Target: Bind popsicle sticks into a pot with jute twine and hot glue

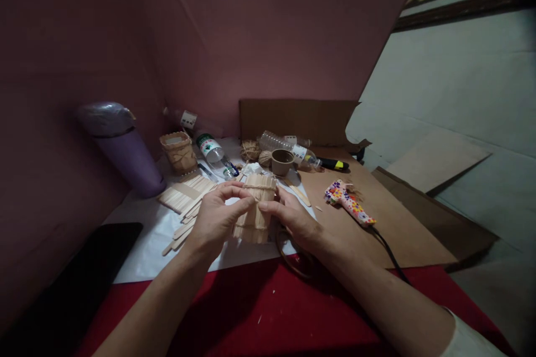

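A small round holder made of wooden craft sticks is held upright between my hands, with twine-like bands around it near the top and lower down. My left hand grips its left side, thumb across the front. From the right, my right hand presses its thumb on the front while its fingers pass behind, mostly hidden. Just left of my left hand lie loose craft sticks and a banded bundle of sticks. Below my right hand is a brown ring, partly covered by the hand.
A flowered glue gun with a black cord lies on cardboard at right. Behind are a brown cup, twine balls, plastic bottles and a black-yellow cutter. A decorated pot and purple tumbler stand left.
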{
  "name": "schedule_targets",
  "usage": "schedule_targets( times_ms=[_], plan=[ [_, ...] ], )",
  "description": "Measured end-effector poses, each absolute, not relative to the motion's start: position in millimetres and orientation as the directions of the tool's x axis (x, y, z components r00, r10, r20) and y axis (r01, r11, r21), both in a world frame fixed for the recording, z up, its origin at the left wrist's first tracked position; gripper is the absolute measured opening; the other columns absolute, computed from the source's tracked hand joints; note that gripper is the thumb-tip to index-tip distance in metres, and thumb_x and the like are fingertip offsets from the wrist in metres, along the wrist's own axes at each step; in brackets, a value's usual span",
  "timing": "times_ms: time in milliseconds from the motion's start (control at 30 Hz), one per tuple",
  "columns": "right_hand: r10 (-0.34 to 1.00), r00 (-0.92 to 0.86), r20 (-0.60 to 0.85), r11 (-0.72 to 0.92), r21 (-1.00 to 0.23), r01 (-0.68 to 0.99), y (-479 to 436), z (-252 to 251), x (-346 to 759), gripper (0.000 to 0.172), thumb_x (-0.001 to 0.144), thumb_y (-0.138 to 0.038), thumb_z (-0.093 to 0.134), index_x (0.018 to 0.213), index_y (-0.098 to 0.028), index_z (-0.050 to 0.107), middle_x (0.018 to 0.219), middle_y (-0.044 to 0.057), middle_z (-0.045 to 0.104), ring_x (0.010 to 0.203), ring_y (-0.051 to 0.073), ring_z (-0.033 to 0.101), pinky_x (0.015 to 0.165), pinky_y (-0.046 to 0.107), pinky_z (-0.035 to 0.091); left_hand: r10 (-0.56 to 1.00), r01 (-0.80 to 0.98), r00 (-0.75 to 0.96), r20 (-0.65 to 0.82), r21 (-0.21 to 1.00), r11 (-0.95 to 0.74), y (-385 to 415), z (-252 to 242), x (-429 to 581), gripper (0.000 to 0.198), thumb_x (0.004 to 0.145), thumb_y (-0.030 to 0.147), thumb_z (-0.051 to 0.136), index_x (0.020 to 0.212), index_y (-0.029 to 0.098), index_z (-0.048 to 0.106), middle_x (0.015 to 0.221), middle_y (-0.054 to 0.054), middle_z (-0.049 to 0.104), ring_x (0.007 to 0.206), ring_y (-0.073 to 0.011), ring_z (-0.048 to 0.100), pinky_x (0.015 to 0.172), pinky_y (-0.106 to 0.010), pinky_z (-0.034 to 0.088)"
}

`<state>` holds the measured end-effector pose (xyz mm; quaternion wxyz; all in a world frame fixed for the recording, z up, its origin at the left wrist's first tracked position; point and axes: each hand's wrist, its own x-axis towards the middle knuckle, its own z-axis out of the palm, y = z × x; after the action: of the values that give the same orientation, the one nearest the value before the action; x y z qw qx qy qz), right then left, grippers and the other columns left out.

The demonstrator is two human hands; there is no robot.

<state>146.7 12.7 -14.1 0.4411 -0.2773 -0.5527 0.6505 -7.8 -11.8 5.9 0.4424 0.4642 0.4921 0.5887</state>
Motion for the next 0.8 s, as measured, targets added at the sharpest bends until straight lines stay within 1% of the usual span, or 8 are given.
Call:
schedule_targets(
  times_ms=[133, 200, 267, 400, 500, 567, 667, 800],
  plan=[
    [0.882, -0.456, 0.114, -0.005, -0.968, -0.252, 11.9, -12.2, 146.4, 0.048, 0.073, -0.031, 0.071, 0.117, -0.018, 0.057, 0.113, 0.009, 0.069, 0.099, 0.026, 0.064, 0.088, 0.040, 0.048, 0.979, -0.073, -0.175, 0.104, 0.990, -0.119, -11.3, 4.4, -8.2, 0.014, 0.055, 0.027, 0.079, 0.058, 0.018, 0.069, 0.106, -0.009, 0.061, 0.110, -0.0279, 0.054, 0.102, -0.043, 0.032],
    [0.878, -0.465, 0.111, -0.016, -0.965, -0.261, 11.6, -11.9, 146.2, 0.049, 0.073, -0.032, 0.072, 0.117, -0.019, 0.057, 0.113, 0.009, 0.069, 0.099, 0.026, 0.065, 0.089, 0.041, 0.048, 0.979, -0.068, -0.175, 0.103, 0.991, -0.116, -11.2, 4.1, -8.0, 0.014, 0.055, 0.028, 0.078, 0.059, 0.019, 0.069, 0.101, -0.008, 0.062, 0.108, -0.0274, 0.055, 0.101, -0.042, 0.033],
    [0.877, -0.469, 0.110, -0.023, -0.963, -0.268, 11.5, -12.4, 145.9, 0.050, 0.073, -0.032, 0.072, 0.119, -0.020, 0.056, 0.117, 0.009, 0.067, 0.102, 0.026, 0.064, 0.090, 0.042, 0.048, 0.978, -0.053, -0.177, 0.110, 0.991, -0.121, -10.9, 3.7, -7.6, 0.014, 0.056, 0.028, 0.078, 0.059, 0.019, 0.069, 0.100, -0.008, 0.062, 0.108, -0.0273, 0.054, 0.101, -0.042, 0.032],
    [0.875, -0.467, 0.126, -0.005, -0.963, -0.269, 11.6, -13.4, 145.4, 0.051, 0.075, -0.033, 0.072, 0.122, -0.021, 0.055, 0.122, 0.009, 0.065, 0.110, 0.027, 0.061, 0.094, 0.042, 0.047, 0.973, -0.028, -0.184, 0.137, 0.989, -0.145, -10.4, 1.1, -6.7, 0.013, 0.058, 0.028, 0.078, 0.060, 0.019, 0.070, 0.105, -0.009, 0.060, 0.114, -0.0282, 0.052, 0.103, -0.042, 0.030],
    [0.879, -0.460, 0.127, -0.001, -0.964, -0.267, 10.9, -12.2, 145.0, 0.050, 0.075, -0.035, 0.073, 0.121, -0.021, 0.057, 0.122, 0.008, 0.066, 0.109, 0.026, 0.061, 0.095, 0.042, 0.047, 0.974, -0.040, -0.181, 0.140, 0.988, -0.149, -10.8, -0.9, -6.3, 0.014, 0.058, 0.029, 0.078, 0.061, 0.019, 0.069, 0.106, -0.008, 0.060, 0.113, -0.0286, 0.053, 0.101, -0.042, 0.033],
    [0.888, -0.443, 0.125, 0.007, -0.966, -0.258, 10.1, -10.7, 144.8, 0.049, 0.074, -0.036, 0.074, 0.117, -0.020, 0.059, 0.118, 0.007, 0.067, 0.106, 0.026, 0.062, 0.093, 0.041, 0.048, 0.974, -0.055, -0.180, 0.137, 0.987, -0.148, -11.5, -1.4, -5.9, 0.015, 0.059, 0.029, 0.079, 0.062, 0.018, 0.069, 0.106, -0.008, 0.060, 0.111, -0.0282, 0.053, 0.098, -0.041, 0.035],
    [0.891, -0.435, 0.127, 0.013, -0.967, -0.256, 9.1, -8.8, 144.6, 0.047, 0.073, -0.037, 0.074, 0.114, -0.020, 0.060, 0.112, 0.007, 0.069, 0.103, 0.026, 0.063, 0.090, 0.040, 0.048, 0.974, -0.062, -0.176, 0.144, 0.986, -0.156, -12.2, -1.1, -5.4, 0.015, 0.061, 0.030, 0.078, 0.063, 0.018, 0.068, 0.106, -0.008, 0.060, 0.109, -0.0270, 0.054, 0.095, -0.039, 0.038],
    [0.893, -0.435, 0.111, -0.008, -0.965, -0.261, 8.4, -8.2, 144.8, 0.048, 0.074, -0.037, 0.074, 0.116, -0.020, 0.059, 0.112, 0.007, 0.069, 0.101, 0.025, 0.063, 0.090, 0.040, 0.048, 0.974, -0.075, -0.169, 0.153, 0.983, -0.167, -12.5, -0.9, -5.1, 0.016, 0.062, 0.029, 0.078, 0.066, 0.018, 0.067, 0.103, -0.007, 0.062, 0.104, -0.0247, 0.056, 0.091, -0.036, 0.040]
  ],
)
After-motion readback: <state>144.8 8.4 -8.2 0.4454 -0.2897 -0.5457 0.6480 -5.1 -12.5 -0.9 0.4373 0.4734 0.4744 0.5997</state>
